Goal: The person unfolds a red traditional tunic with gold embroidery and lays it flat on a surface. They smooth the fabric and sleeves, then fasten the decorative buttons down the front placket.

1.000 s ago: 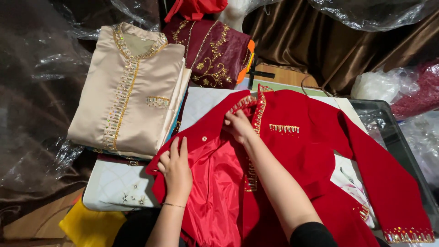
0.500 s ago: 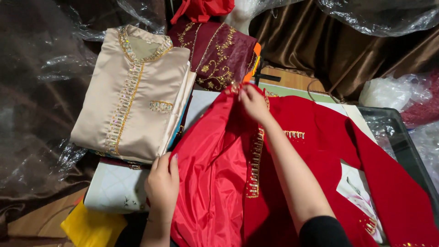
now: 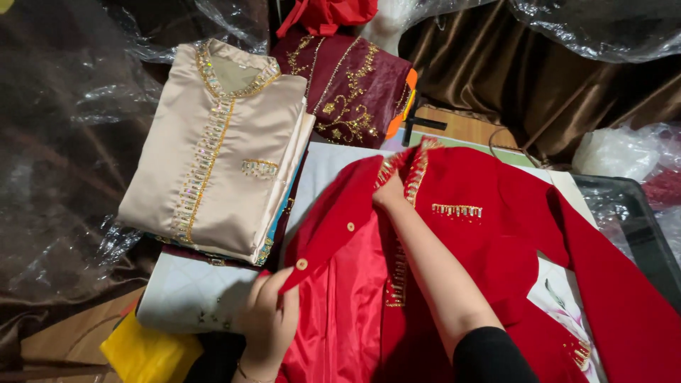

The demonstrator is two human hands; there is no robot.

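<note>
Red tunic (image 3: 489, 241) lies flat, centre-right, beside beige stack (image 3: 220, 170). Left hand (image 3: 269, 323) pinches front flap edge; right hand (image 3: 390, 193) grips collar. Hands apart. Step, by judgement: spreading front open. Next needs smoothing flap flat.

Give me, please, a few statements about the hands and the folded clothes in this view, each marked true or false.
1. The right hand holds the red jacket up near its beaded collar. True.
2. The left hand rests on the cream garment. False: it has a grip on the lower edge of the jacket's opened front panel.
3. The cream garment lies folded on top of a stack, to the left of the jacket. True.
4. The jacket is buttoned shut. False: its front is folded open, showing the shiny red lining.
5. A dark maroon embroidered garment lies beyond the cream one. True.
</note>
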